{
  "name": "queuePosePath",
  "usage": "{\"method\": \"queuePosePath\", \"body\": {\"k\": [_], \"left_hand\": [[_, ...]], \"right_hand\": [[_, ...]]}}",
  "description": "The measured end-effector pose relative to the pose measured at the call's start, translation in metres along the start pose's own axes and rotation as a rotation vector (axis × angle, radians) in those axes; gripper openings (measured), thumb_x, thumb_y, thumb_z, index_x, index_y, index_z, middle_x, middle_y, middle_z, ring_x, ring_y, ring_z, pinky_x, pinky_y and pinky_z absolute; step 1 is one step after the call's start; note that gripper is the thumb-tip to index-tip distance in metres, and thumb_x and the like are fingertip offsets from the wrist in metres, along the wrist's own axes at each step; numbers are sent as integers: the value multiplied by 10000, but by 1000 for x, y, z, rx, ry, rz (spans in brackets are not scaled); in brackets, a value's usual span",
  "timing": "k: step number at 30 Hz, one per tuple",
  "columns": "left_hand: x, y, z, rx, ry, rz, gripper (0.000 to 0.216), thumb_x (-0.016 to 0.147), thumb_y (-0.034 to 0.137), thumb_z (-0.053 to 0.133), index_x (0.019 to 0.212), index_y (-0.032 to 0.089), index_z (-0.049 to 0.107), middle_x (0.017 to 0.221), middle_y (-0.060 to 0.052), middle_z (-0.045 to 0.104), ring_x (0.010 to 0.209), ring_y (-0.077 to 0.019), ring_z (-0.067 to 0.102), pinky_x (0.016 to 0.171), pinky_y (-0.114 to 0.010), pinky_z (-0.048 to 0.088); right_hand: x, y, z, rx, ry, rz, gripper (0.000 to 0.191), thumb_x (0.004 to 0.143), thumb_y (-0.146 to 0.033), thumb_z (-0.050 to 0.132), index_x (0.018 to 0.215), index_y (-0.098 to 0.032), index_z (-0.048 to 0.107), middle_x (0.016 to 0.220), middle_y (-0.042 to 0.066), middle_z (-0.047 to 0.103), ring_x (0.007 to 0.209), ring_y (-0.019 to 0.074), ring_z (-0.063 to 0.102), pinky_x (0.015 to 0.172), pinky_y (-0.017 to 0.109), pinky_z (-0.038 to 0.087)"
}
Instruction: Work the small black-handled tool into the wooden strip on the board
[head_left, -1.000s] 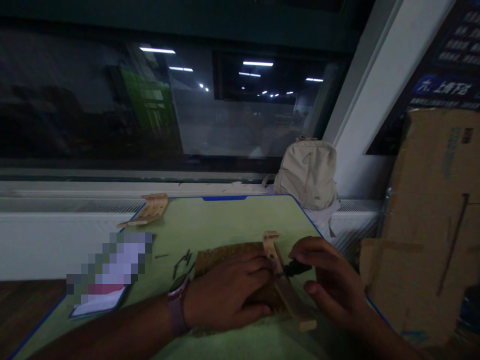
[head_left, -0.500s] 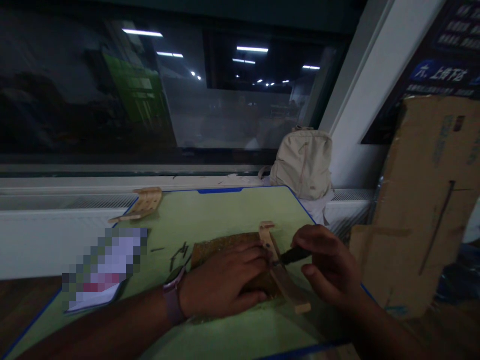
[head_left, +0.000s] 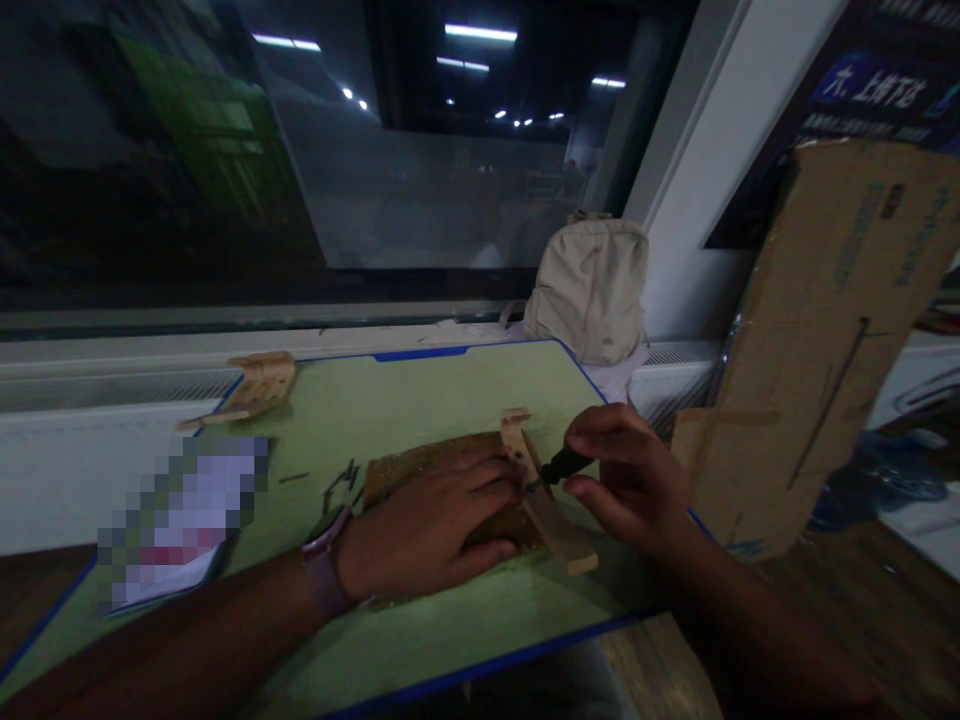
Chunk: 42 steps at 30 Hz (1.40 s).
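Observation:
My left hand [head_left: 431, 520] lies palm down with its fingers stretched over a brown board [head_left: 390, 480]. Its fingertips touch a curved light-wood piece [head_left: 559, 535] with dark holes or screw heads, set across the board's right end. The thumb rests apart on the board. From the right, my right hand [head_left: 630, 475] grips the black handle of a screwdriver [head_left: 566, 463], with its fingers closed round it. The screwdriver's tip points at the wooden piece beside my left fingertips; its exact contact is hidden.
Several dark screws [head_left: 341, 483] lie on the green table [head_left: 360, 390] left of the board. A similar curved wooden part [head_left: 262, 385] stands at the far left corner, near a blurred-out flat item [head_left: 184, 525]. A beige backpack [head_left: 589, 290] sits behind; cardboard [head_left: 810, 350] leans at right.
The view has shifted, so the whole scene sits higher and slightly left. My right hand is still on the screwdriver, and my left hand stays flat on the board.

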<state>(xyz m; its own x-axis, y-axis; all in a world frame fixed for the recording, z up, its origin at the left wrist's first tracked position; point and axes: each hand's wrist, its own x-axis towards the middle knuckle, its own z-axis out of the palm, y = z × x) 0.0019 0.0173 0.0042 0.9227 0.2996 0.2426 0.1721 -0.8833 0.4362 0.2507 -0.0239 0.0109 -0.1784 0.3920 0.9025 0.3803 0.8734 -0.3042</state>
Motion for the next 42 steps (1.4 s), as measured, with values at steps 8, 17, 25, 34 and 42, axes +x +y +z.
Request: {"method": "queuePosePath", "body": {"k": [8,17,25,34,42], "left_hand": [[-1,-1,2,4,1,-1,389,1075,350,681,1414,171,615,1531,-180,627,1518,-359,520,1284,-557,431],[0,1,-1,-15,1,-11,380,1063,335,691,1406,185,628,1514,-165,640,1512,-353,526,1287,-536,429],[0,1,1,28,-17,-14,439,1045,307,731,1428,128,615,1528,-186,628,1501,-361,533,1292,-542,423],[1,1,0,4,11,9,382,1039,299,727,1377,143,641,1517,-184,634,1514,-358,522,1306,-546,403],[1,-1,2,32,1,9,432,1059,341,707,1430,143,613,1529,-188,627,1504,-368,530,1283,-558,433]], "right_hand": [[0,-7,0,167,-53,108,280,1010,-166,708,1264,-282,688,1029,71,791,925,225,796,702,359,668],[-2,-10,-5,75,-55,58,231,1055,-319,621,1259,-268,715,1048,101,766,934,262,783,732,431,670],[-2,-4,-2,84,18,65,331,928,-98,770,1197,-274,688,925,29,721,792,197,728,639,321,609],[-5,-6,0,205,-95,129,318,1053,-196,612,1356,-279,666,1137,109,804,1046,261,804,793,432,687],[-2,-1,-1,30,28,-18,298,935,-242,830,1214,-268,727,841,38,731,718,198,700,598,318,591]]}}
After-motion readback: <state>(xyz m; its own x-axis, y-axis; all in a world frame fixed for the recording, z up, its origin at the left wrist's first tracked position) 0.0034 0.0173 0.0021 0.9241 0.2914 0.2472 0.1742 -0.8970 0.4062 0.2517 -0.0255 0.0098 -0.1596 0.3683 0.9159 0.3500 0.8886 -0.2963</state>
